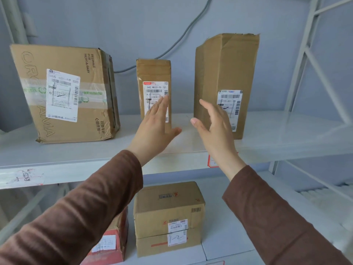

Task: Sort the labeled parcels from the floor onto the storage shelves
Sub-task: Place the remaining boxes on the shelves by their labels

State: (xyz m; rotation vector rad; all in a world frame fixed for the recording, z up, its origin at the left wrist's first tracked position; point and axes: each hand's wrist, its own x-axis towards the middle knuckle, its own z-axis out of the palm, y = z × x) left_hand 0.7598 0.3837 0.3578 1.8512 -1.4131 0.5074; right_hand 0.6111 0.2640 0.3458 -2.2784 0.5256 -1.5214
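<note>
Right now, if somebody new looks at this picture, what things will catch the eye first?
First, two open hands in brown sleeves reaching toward the upper shelf: the left hand in front of the small upright parcel, the right hand beside the tall parcel. Next, the big taped box at the shelf's left, tilted. Below, a labeled box stands on the lower shelf.

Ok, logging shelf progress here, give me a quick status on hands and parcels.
Left hand and right hand open, empty. Three parcels upright on upper shelf; hands in front of small middle parcel. Nothing in the way.
</note>
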